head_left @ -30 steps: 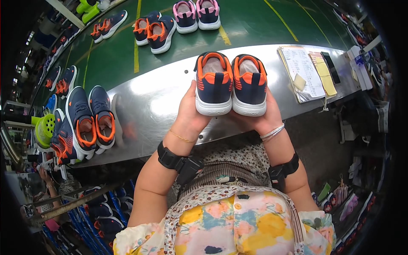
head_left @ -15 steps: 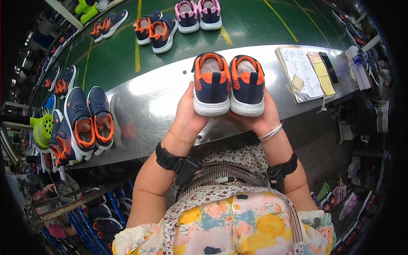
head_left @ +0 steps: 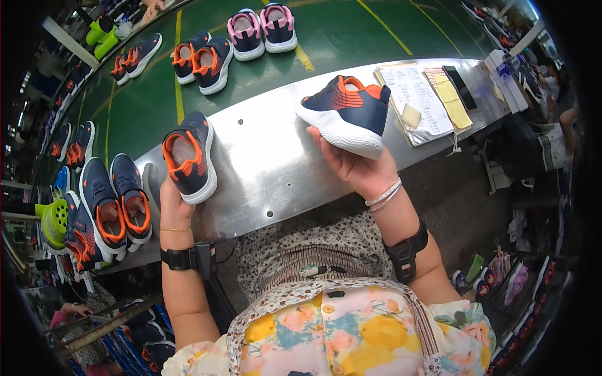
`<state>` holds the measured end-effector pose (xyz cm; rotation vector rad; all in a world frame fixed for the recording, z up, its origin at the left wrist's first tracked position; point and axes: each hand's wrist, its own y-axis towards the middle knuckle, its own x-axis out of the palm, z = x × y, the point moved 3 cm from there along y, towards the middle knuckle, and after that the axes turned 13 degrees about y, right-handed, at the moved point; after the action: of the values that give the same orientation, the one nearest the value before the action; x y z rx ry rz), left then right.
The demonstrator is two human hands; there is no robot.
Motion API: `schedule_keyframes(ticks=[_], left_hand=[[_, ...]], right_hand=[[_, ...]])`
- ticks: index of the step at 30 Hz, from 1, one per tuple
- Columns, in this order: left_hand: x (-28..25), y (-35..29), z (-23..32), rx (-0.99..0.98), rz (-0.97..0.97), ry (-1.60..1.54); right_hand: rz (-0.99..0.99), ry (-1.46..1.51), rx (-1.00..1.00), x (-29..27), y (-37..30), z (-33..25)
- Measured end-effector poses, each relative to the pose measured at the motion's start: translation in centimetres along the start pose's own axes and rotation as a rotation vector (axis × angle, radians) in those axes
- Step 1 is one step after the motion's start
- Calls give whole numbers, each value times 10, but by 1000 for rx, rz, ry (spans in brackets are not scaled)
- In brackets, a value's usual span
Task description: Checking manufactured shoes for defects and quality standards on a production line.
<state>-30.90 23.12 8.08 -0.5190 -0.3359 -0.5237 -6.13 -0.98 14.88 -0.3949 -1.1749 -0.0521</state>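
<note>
My left hand [head_left: 175,202] grips a navy and orange sneaker [head_left: 202,164] with a white sole, heel toward me, over the left part of the metal table [head_left: 263,150]. Most of that hand's fingers are hidden behind the shoe. Farther right, my right hand [head_left: 367,170] supports a matching sneaker [head_left: 362,116] from beneath. This shoe is turned sideways, toe to the left, its white sole tilted toward me. Just left of my left hand stand more navy and orange sneakers [head_left: 130,185], side by side at the table's end.
Beyond the table runs a green conveyor belt [head_left: 342,37] with yellow lines. It carries navy and orange sneakers [head_left: 213,66] and pink-lined sneakers [head_left: 279,30]. A notepad [head_left: 411,94] and a dark phone [head_left: 459,86] lie at the right. Shoe racks [head_left: 147,332] stand below left.
The two sneakers, held side by side before, are now apart. My left hand has carried one leftward; my right hand has turned the other onto its side.
</note>
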Motion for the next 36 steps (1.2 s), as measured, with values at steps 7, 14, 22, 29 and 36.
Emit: schedule_keyframes(ticks=[7,14,22,29,36], left_hand=[[-6,3,4,261,185,480],[50,-46,55,702,484,1011],[182,-85,-1,937,-372,1171],[193,-74,-6,931,-308,877],[185,-73,15,873,-509,623]], right_hand=[[-14,-2,-18,2,-1,1],[-14,-31,-48,5,-2,2],[46,-201,-65,-16,14,31],[157,-767,75,-20,0,25],[132,-930,250,-19,-13,26]])
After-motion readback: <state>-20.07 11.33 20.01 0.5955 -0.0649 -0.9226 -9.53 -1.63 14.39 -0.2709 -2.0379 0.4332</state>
